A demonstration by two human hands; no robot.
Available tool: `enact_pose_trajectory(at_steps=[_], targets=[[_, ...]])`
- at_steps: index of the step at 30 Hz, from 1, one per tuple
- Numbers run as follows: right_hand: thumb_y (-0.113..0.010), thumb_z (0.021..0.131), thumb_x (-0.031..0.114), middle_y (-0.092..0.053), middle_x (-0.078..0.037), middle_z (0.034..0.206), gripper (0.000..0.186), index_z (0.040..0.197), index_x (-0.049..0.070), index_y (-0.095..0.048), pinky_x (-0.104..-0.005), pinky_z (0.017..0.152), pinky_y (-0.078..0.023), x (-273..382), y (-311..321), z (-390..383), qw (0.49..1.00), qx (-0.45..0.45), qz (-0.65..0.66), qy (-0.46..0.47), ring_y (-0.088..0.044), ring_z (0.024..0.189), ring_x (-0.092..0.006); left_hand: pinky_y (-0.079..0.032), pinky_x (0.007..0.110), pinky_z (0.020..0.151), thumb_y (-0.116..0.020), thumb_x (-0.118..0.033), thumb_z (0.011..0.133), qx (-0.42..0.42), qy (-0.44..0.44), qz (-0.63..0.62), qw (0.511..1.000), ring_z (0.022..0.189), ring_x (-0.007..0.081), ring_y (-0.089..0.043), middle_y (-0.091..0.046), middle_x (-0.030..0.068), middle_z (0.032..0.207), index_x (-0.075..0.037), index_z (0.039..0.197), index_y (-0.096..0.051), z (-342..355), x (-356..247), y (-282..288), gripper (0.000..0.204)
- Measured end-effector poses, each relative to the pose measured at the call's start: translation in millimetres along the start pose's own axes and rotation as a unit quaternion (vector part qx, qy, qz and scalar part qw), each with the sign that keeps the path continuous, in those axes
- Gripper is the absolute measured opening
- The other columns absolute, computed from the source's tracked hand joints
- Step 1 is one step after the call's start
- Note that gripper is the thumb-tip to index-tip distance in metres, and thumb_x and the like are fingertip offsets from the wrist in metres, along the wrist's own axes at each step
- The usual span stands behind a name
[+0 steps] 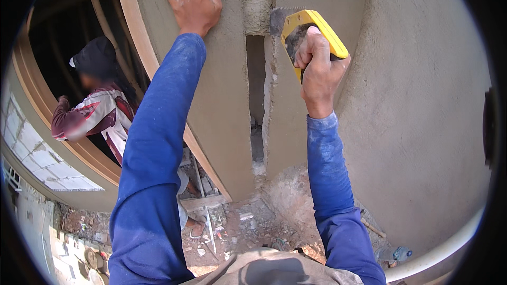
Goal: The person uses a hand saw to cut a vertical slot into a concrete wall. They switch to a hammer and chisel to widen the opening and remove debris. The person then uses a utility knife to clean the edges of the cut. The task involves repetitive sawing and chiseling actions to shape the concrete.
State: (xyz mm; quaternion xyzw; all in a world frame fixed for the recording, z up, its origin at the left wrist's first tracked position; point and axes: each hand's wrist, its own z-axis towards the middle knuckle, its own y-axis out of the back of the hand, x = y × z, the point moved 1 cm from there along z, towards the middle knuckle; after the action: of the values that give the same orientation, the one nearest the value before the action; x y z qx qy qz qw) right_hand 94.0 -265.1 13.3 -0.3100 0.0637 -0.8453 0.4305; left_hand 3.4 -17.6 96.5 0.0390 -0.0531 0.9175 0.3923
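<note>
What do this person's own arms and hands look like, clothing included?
Both arms wear long blue sleeves reaching the wrists, creased, with pale, dusty smudges, plainest on the right forearm. The left hand and right hand are bare, without gloves; no rings show.

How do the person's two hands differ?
The left hand is spread flat against the plastered wall, while the right hand grips a yellow-handled handsaw. The left hand sits left of the narrow wall slot; the right hand, right of it. Both are bare, below blue sleeves.
</note>
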Motion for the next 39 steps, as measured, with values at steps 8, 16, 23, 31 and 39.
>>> enact_pose_trajectory(at_steps=[8, 16, 23, 31, 39], targets=[[-0.07, 0.084, 0.036, -0.046, -0.002, 0.054, 0.042, 0.065, 0.006, -0.049, -0.0286, 0.041, -0.035, 92.7, 37.3, -89.3, 0.995, 0.03, -0.09, -0.014, -0.043, 0.044, -0.0144, -0.004, 0.065, 0.119, -0.038, -0.044, 0.103, 0.044, 0.013, 0.017, 0.999, 0.153, 0.0299, -0.014, -0.02, 0.0118, 0.164, -0.014, 0.157, -0.029, 17.0, 51.4, -101.3, 0.063], [-0.057, 0.083, 0.074, -0.056, -0.003, 0.059, 0.071, 0.068, 0.004, -0.055, -0.0272, 0.047, -0.043, 11.5, 63.9, -141.2, 0.951, 0.133, -0.216, -0.179, -0.057, 0.048, -0.016, -0.029, 0.045, 0.117, -0.059, -0.026, 0.098, 0.148, 0.138, -0.293, 0.934, 0.14, 0.0372, -0.04, -0.045, 0.0231, 0.148, 0.002, 0.144, -0.045, -101.0, 19.0, -89.1, 0.056], [-0.037, 0.082, 0.087, -0.056, -0.004, 0.062, 0.09, 0.073, 0.0, -0.059, -0.0301, 0.05, -0.043, 12.5, 108.6, -195.2, 0.906, 0.131, -0.116, -0.387, -0.056, 0.053, -0.016, -0.051, 0.033, 0.093, -0.065, -0.026, 0.096, 0.586, 0.511, -0.313, 0.546, 0.109, 0.0229, -0.067, -0.07, 0.0169, 0.117, 0.005, 0.128, -0.059, -450.6, -41.7, 174.4, 0.045], [-0.053, 0.095, 0.037, -0.054, -0.004, 0.063, 0.043, 0.08, -0.002, -0.062, -0.0308, 0.054, -0.039, -93.5, 188.5, -279.0, 0.765, 0.121, -0.031, -0.632, -0.051, 0.058, -0.0137, -0.044, 0.043, 0.106, -0.065, -0.052, 0.089, 0.829, 0.55, -0.037, 0.092, 0.132, 0.0329, -0.052, -0.053, 0.02, 0.145, -0.009, 0.142, -0.052, -667.2, -24.3, 443.1, 0.069], [-0.043, 0.094, 0.03, -0.06, -0.004, 0.072, 0.029, 0.089, 0.009, -0.063, -0.0313, 0.053, -0.045, -240.2, 152.1, -317.9, 0.622, 0.187, -0.079, -0.756, -0.055, 0.059, -0.0173, -0.042, 0.044, 0.107, -0.064, -0.053, 0.089, 0.524, 0.828, -0.031, 0.197, 0.133, 0.0333, -0.051, -0.051, 0.0199, 0.146, -0.01, 0.144, -0.05, -619.5, -24.9, 371.5, 0.071]])
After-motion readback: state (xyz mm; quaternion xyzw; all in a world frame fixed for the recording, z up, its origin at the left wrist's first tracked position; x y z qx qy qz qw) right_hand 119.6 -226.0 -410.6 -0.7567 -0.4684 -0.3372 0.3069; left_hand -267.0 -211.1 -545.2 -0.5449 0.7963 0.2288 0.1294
